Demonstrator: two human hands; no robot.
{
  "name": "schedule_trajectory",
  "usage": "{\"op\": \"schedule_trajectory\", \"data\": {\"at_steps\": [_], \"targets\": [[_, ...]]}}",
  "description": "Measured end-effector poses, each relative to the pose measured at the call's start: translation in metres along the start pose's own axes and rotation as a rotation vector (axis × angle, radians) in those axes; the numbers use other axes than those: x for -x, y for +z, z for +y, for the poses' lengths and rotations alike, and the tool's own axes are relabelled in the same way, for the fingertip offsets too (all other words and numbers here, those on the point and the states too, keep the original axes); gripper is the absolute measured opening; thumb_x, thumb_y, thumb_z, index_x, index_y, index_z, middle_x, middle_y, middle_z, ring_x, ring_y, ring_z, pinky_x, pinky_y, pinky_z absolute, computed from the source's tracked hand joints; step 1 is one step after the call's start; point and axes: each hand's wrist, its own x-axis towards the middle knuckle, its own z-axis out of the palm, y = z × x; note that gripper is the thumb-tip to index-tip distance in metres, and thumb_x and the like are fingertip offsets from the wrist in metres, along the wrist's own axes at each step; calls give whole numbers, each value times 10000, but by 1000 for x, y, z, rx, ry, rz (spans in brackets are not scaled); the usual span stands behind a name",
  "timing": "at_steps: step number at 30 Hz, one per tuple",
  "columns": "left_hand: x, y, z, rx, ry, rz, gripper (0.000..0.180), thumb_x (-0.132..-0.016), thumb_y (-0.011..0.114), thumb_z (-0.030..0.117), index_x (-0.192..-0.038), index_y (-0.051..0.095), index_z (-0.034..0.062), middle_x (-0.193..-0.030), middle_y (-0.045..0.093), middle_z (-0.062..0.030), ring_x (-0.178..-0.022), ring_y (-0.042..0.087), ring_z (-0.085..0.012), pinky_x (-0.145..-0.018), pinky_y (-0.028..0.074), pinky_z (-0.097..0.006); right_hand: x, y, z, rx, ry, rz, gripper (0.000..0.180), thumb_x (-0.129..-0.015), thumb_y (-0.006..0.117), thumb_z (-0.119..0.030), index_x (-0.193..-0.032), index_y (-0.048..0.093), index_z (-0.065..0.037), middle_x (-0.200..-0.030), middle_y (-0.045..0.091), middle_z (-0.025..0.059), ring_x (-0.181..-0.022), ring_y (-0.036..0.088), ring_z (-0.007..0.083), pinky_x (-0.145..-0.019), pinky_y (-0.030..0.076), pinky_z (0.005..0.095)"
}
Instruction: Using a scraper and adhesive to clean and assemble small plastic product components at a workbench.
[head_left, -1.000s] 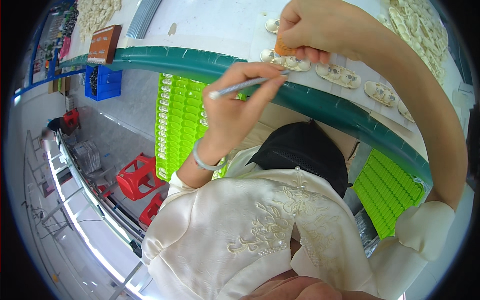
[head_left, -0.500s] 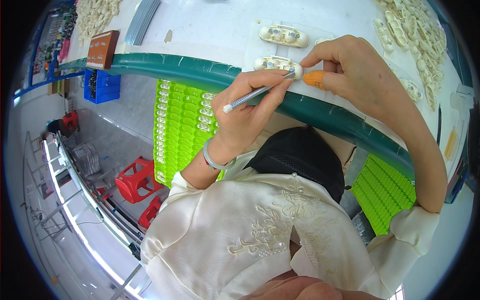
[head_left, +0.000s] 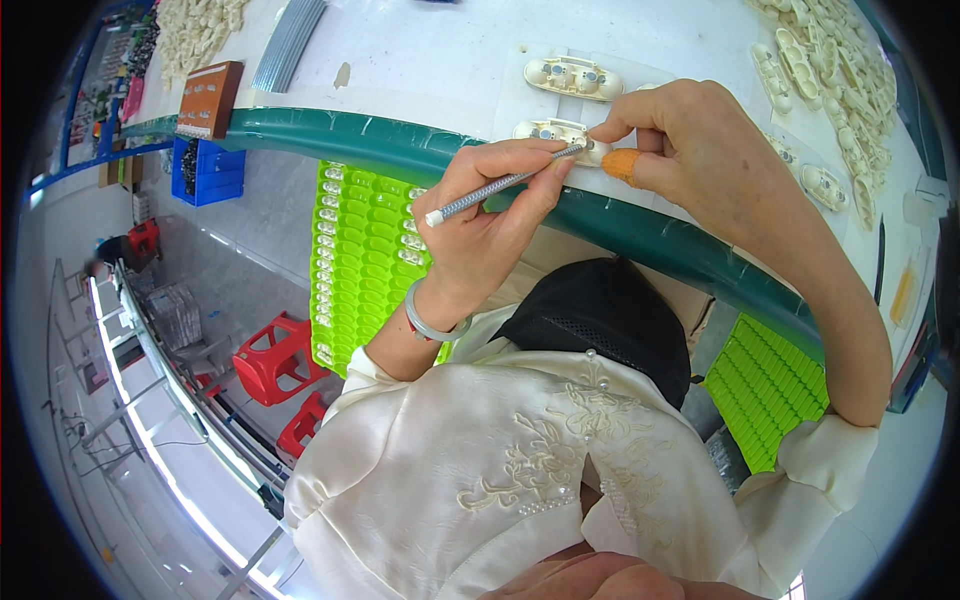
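My left hand (head_left: 480,215) pinches a slim grey patterned rod (head_left: 480,197) with a white end, slanted so its far tip meets a cream oval plastic case (head_left: 548,130). That case lies near the table edge and has small round silvery parts inside. Its right end is gripped between the index finger and thumb of my right hand (head_left: 715,150). An orange finger cot (head_left: 621,163) covers the thumb. Just beyond lies a second cream case (head_left: 573,78), also with silvery rounds. My fingers partly hide the near case's right end.
Cream cases (head_left: 824,187) and a heap of cream parts (head_left: 845,100) lie at right. Far left are another cream heap (head_left: 195,40), grey strips (head_left: 287,45) and a brown block (head_left: 209,100). Green trays (head_left: 365,270) and a red stool (head_left: 275,358) stand below the green table edge (head_left: 350,130).
The rod's white end has shifted slightly left and the rod lies a little flatter. My right fingertips have moved slightly left over the near case.
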Motion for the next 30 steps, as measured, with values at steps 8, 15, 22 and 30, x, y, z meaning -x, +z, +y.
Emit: {"op": "schedule_trajectory", "data": {"at_steps": [8, 15, 22, 30], "targets": [[-3, -1, 9, 139, -214, 38, 175, -731, 708, -38, -863, 594, -27, -848, 659, -110, -801, 635, -123, -680, 532, -218, -4, -5, -2, -55, 71, -53, 138, -699, 640, -101, -775, 647, 13, -688, 598, 169, -654, 595, 288, -640, 470, 366], [-16, -3, 18, -109, -176, -44, 141, -721, 723, 7, -825, 628, 6, -782, 659, -60, -695, 619, -78, -569, 505, -190, -7, -8, -2, -93, 95, -98, 153, -694, 633, -98, -782, 643, 27, -691, 592, 171, -643, 588, 277, -628, 465, 358], [-46, -15, 23, -390, 35, -249, 116, -668, 748, 63, -740, 660, 41, -731, 638, -45, -664, 603, -119, -585, 469, -225, -6, -5, 2, -115, 75, -56, 161, -683, 643, -107, -788, 650, 16, -730, 608, 169, -677, 599, 285, -638, 472, 359], [-57, -20, 26, -361, -100, -425, 145, -713, 729, 1, -822, 635, -18, -793, 650, -58, -718, 595, -87, -638, 477, -190, -7, -6, 3, -139, 67, -78, 149, -665, 655, -84, -781, 658, 10, -761, 621, 178, -699, 608, 298, -644, 473, 367]]}}
